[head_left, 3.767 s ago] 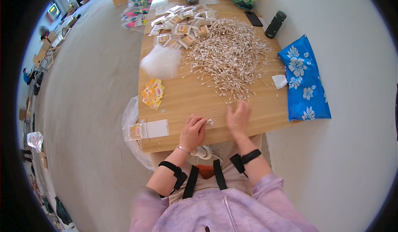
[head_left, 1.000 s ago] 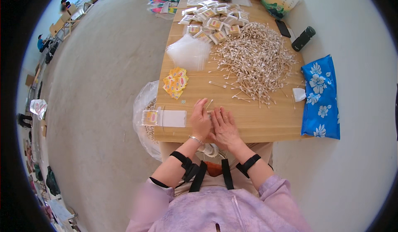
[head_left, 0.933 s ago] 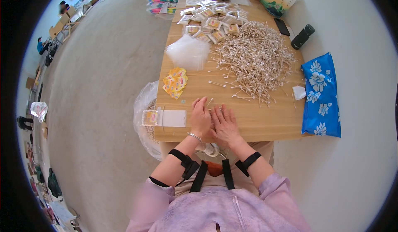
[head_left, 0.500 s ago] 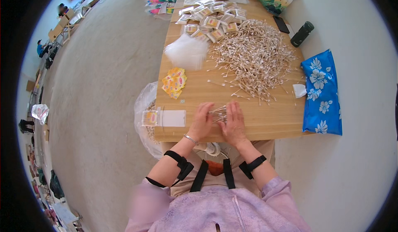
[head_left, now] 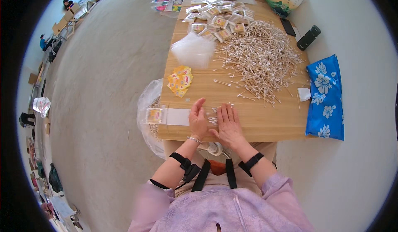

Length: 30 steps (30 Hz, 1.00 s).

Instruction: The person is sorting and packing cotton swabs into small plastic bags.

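In the head view, a small bunch of cotton swabs (head_left: pixel 212 120) lay on the wooden table (head_left: pixel 265 122), on the person's side of the large cotton-swab heap (head_left: pixel 261 58). Also on that side of the heap, the right hand (head_left: pixel 228 125) lay flat over part of the bunch, fingers outstretched, and the left hand (head_left: pixel 197 122) stood on edge beside it, fingers extended upward. Yellow printed cards (head_left: pixel 180 80) lay left of the heap.

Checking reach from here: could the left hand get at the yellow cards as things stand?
Probably yes: the yellow cards lie ahead and left of the left hand, and nothing tall stands between them.
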Each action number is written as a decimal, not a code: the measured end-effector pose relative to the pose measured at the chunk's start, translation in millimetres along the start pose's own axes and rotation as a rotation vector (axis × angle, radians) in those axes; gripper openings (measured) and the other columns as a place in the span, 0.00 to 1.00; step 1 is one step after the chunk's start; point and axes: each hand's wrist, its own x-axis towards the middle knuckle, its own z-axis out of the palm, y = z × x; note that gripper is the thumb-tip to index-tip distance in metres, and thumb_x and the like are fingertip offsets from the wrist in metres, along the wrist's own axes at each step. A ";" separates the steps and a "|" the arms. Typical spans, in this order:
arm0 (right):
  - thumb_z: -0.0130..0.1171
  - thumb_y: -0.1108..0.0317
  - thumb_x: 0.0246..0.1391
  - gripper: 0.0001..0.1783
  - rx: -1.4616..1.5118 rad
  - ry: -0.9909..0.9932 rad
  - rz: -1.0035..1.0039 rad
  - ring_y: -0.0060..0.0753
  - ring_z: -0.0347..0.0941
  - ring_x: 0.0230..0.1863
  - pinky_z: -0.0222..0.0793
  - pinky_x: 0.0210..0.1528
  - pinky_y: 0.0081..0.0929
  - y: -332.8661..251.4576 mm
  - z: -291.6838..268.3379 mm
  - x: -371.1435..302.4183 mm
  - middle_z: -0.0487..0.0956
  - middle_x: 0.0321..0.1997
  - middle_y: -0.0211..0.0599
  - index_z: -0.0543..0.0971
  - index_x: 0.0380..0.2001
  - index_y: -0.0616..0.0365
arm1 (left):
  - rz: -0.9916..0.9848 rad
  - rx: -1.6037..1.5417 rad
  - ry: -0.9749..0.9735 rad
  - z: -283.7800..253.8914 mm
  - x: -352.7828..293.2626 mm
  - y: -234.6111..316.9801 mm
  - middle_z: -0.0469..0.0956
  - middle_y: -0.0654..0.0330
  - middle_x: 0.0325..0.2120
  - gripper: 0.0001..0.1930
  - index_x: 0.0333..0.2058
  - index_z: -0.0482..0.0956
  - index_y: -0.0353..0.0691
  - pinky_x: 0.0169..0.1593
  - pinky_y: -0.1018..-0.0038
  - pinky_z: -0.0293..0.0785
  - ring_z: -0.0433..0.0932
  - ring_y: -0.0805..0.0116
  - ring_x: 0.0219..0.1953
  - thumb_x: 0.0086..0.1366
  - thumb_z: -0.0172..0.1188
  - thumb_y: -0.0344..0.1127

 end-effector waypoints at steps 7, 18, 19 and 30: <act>0.51 0.37 0.50 0.52 -0.056 -0.019 -0.019 0.48 0.34 0.73 0.26 0.71 0.48 6.8 2.5 6.8 0.45 0.72 0.50 0.50 0.66 0.64 | 0.043 0.033 -0.048 1.8 -2.0 3.8 0.73 0.55 0.49 0.16 0.51 0.70 0.32 0.58 0.75 0.62 0.69 0.68 0.54 0.67 0.41 0.25; 0.51 0.39 0.51 0.49 -0.052 0.060 -0.030 0.44 0.38 0.73 0.29 0.71 0.49 3.3 -2.0 -12.0 0.50 0.71 0.45 0.53 0.65 0.63 | 0.030 0.026 -0.024 1.6 -3.5 1.2 0.74 0.55 0.48 0.15 0.50 0.71 0.32 0.58 0.75 0.63 0.70 0.68 0.53 0.66 0.43 0.24; 0.51 0.39 0.51 0.48 -0.070 0.057 -0.031 0.43 0.38 0.73 0.29 0.71 0.49 3.9 -2.1 -11.5 0.49 0.71 0.44 0.52 0.65 0.63 | 0.036 0.015 -0.026 1.9 -2.5 1.2 0.74 0.55 0.48 0.16 0.50 0.71 0.32 0.58 0.75 0.63 0.70 0.69 0.53 0.65 0.42 0.23; 0.50 0.39 0.52 0.48 -0.041 0.106 -0.024 0.45 0.39 0.72 0.29 0.70 0.50 15.7 2.9 4.1 0.49 0.70 0.42 0.51 0.66 0.61 | 0.073 0.000 -0.028 3.3 -4.0 3.1 0.74 0.58 0.47 0.14 0.50 0.71 0.33 0.58 0.75 0.63 0.70 0.70 0.52 0.67 0.44 0.25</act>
